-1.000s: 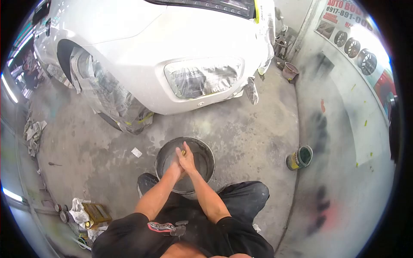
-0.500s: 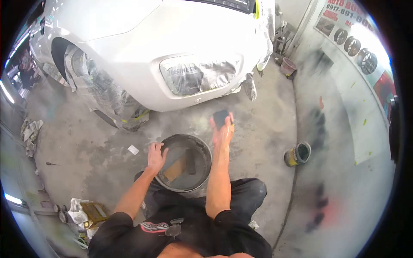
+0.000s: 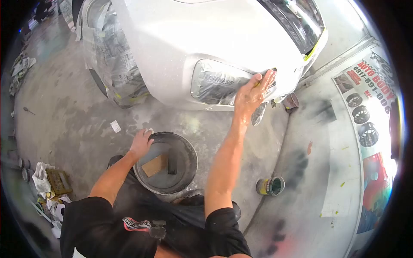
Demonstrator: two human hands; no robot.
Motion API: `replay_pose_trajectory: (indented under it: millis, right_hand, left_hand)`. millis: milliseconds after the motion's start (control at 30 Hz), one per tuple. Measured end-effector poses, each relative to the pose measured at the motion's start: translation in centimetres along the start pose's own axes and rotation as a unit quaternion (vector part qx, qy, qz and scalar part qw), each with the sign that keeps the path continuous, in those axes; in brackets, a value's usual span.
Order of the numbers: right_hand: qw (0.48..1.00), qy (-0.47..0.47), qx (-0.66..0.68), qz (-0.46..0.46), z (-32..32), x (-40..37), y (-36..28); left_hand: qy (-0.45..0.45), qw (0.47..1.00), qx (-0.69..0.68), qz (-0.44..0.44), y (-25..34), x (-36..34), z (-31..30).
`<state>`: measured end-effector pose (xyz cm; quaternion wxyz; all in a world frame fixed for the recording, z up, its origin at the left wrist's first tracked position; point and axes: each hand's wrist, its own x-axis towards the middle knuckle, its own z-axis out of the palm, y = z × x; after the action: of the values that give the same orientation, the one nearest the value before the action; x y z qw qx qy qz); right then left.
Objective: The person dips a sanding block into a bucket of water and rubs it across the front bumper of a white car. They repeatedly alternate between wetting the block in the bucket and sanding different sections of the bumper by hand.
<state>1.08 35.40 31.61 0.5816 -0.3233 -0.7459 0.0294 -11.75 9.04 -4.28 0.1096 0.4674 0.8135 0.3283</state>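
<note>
My right hand [image 3: 256,92] reaches up to the silver-white car [image 3: 172,38], palm flat over its corner beside the light covered with masking paper [image 3: 215,81]. A piece of black sandpaper is pressed under it, mostly hidden by the fingers. Wet skin shines on that hand and wrist. My left hand [image 3: 142,142] grips the left rim of a round black basin [image 3: 193,170] in front of my legs. Water stands in the basin, with a brown sheet [image 3: 155,165] and a dark rectangular block [image 3: 172,161] in it.
A can with a yellow label [image 3: 270,186] tilts near the right wall. A reddish bucket [image 3: 291,101] stands beyond the car's corner. Masking paper covers the wheel [image 3: 114,64]. A brown crate [image 3: 59,181] and rags sit at left; a white scrap [image 3: 115,126] lies on the floor.
My right hand has moved from above the floor beside the basin up onto the car, carrying the black sandpaper. My left hand stays at the basin rim. The view has swung rightward.
</note>
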Motion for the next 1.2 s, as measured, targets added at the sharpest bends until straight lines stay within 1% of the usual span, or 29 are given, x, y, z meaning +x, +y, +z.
replay_pose_trajectory:
  millis: [67, 133, 233, 267, 300, 333, 367, 400, 500, 533, 633, 667, 700, 733, 767, 800, 833, 900, 933, 967, 1033, 1067, 1167, 1200]
  right_hand:
    - [0.999, -0.007, 0.037, -0.019, 1.2, -1.1, -3.0]
    - [0.986, -0.016, 0.036, -0.160, 2.8, -3.0, -7.6]
    - [0.950, -0.117, -0.108, -0.267, 2.1, -5.0, -10.0]
    - [0.950, -0.103, -0.156, -0.251, 2.2, -3.9, -7.2]
    - [0.967, -0.065, -0.110, -0.219, 1.1, -2.9, -4.9]
    - [0.980, -0.052, -0.076, -0.178, 0.3, -1.6, -1.5]
    - [0.994, -0.065, -0.058, -0.068, -1.1, -0.1, 0.1]
    - [0.995, -0.076, -0.041, 0.044, -2.0, 0.8, -0.1]
    - [0.994, -0.049, -0.033, -0.087, 0.4, -1.6, -3.0]
    - [0.985, -0.058, -0.077, -0.140, 1.6, -2.6, -5.0]
    - [0.950, -0.117, -0.151, -0.247, -0.2, -3.4, -5.4]
    - [0.958, -0.091, -0.177, -0.208, -0.7, -2.3, -2.4]
    - [0.925, -0.020, -0.287, -0.247, -0.5, -1.0, 4.4]
    - [0.875, 0.048, -0.391, -0.281, 0.0, -0.5, 9.3]
    - [0.947, 0.014, -0.272, -0.171, -0.1, 0.0, 8.2]
    - [0.987, -0.020, -0.147, -0.055, -0.6, 1.0, 5.9]
    - [0.996, -0.048, -0.021, 0.065, -1.2, 1.5, 3.9]
    - [0.992, -0.018, 0.009, -0.125, 0.7, -0.9, 0.0]
    - [0.985, -0.050, -0.070, -0.150, 0.7, -2.3, -3.1]
    - [0.982, -0.056, -0.091, -0.157, 0.1, -1.9, -2.3]
    - [0.974, -0.070, -0.131, -0.169, -0.9, -1.4, -0.3]
    - [0.985, -0.067, -0.120, -0.101, -1.5, -0.3, 3.1]
    - [0.993, -0.039, -0.051, 0.097, -2.2, 2.6, 8.0]
    - [0.993, -0.022, -0.047, 0.104, -1.3, 2.4, 7.9]
  left_hand:
    - [-0.001, 1.000, -0.006, -0.001, 0.3, 0.2, -0.2]
    - [0.024, 1.000, -0.003, 0.013, 0.1, 0.3, 0.0]
    - [0.039, 0.999, -0.007, 0.035, 0.2, -0.1, -0.2]
    - [0.042, 0.998, -0.013, 0.039, 0.2, -0.3, -0.3]
    - [0.041, 0.999, -0.012, 0.034, 0.2, -0.2, -0.2]
    - [0.045, 0.999, -0.012, 0.027, 0.1, -0.1, 0.0]
    - [0.047, 0.999, -0.012, 0.019, 0.1, -0.2, 0.1]
    - [0.040, 0.999, -0.015, 0.008, 0.2, -0.2, 0.0]
    - [0.017, 1.000, -0.018, 0.001, 0.7, 0.0, -0.6]
    - [0.017, 1.000, -0.020, 0.004, 0.6, 0.0, -0.7]
    - [0.005, 1.000, -0.008, 0.016, 0.4, -0.2, -0.3]
    - [0.009, 1.000, -0.003, 0.015, 0.2, 0.2, -0.3]
    - [-0.008, 1.000, -0.010, 0.002, 0.4, 0.6, -0.5]
    - [-0.026, 0.999, -0.017, -0.015, 0.8, 0.4, -1.0]
    - [-0.043, 0.998, -0.024, -0.031, 1.1, 0.3, -1.3]
    - [-0.039, 0.998, -0.025, -0.041, 1.2, 0.2, -1.5]
    - [-0.038, 0.998, -0.026, -0.045, 1.5, 0.2, -1.5]
    - [-0.034, 0.999, -0.022, -0.034, 1.6, 0.5, -1.4]
    - [-0.030, 0.999, -0.018, -0.022, 1.0, 0.6, -1.2]
    - [-0.030, 0.999, -0.014, -0.011, 0.7, 0.3, -1.0]
    - [-0.037, 0.999, -0.009, -0.019, 1.1, -0.1, -1.3]
    - [-0.035, 0.999, -0.007, -0.023, 1.5, 0.2, -1.6]
    - [-0.061, 0.997, 0.014, -0.050, 2.8, 0.5, -2.6]
    - [-0.053, 0.998, 0.019, -0.039, 2.4, 0.4, -2.2]
